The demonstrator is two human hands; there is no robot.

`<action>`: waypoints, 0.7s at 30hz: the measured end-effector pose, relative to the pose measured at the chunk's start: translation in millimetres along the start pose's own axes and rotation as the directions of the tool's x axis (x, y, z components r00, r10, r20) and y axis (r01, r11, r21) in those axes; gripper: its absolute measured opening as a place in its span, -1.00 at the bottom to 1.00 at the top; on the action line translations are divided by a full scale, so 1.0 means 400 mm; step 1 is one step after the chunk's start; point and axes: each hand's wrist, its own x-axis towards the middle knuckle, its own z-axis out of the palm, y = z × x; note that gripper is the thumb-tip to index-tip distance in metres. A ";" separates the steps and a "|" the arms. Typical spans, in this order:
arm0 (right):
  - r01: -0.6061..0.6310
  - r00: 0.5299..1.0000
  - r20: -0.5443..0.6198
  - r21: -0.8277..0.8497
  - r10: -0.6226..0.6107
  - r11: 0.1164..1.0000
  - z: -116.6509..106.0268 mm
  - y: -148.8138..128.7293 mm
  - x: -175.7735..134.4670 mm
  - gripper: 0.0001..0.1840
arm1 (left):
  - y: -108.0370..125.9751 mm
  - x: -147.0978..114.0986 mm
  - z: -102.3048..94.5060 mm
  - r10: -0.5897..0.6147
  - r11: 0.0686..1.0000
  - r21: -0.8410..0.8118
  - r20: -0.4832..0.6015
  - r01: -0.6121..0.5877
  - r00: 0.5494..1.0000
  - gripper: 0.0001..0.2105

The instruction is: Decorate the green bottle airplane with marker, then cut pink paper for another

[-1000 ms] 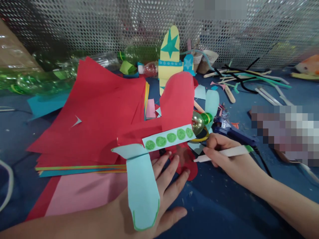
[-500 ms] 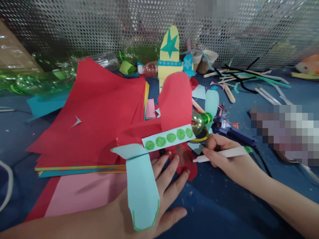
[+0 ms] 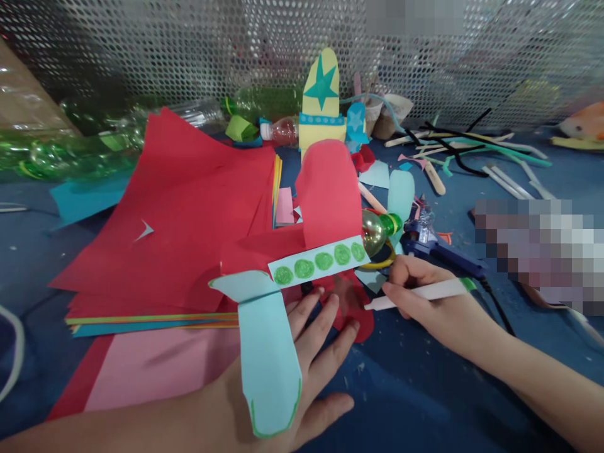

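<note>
My left hand (image 3: 317,352) lies with fingers spread, fingertips on the lower red paper wing (image 3: 355,305). A pale blue paper flap (image 3: 271,365) with green marker edging covers part of its back. My right hand (image 3: 419,286) pinches a white felt-tip marker (image 3: 441,289) with a green end, its tip close to the edge of that red wing. Between and above the hands is a craft model with an upright red wing (image 3: 329,195), a pale blue strip (image 3: 319,260) with green-coloured circles, and a green-capped bottle neck (image 3: 377,229).
A stack of red paper (image 3: 189,207) lies on the left. A blue glue gun (image 3: 438,251) sits beyond my right hand. At the back stand a yellow paper model (image 3: 322,104), plastic bottles (image 3: 268,100) and a metal mesh (image 3: 165,56). Pipe cleaners (image 3: 467,148) lie at right.
The upright red wing has tilted slightly to the left and down. Both hands and the marker are almost where they were.
</note>
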 end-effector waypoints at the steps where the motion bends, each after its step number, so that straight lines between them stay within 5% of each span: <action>1: -0.002 1.000 -0.008 0.003 0.002 1.000 0.000 0.000 -0.001 -0.73 | 0.000 0.000 0.001 0.000 1.000 0.002 -0.006 0.000 1.000 -0.50; 21: 0.011 1.000 -0.002 0.014 -0.011 1.000 0.004 -0.003 0.001 -0.72 | 0.000 0.002 -0.002 -0.003 1.000 -0.012 -0.001 0.003 1.000 -0.51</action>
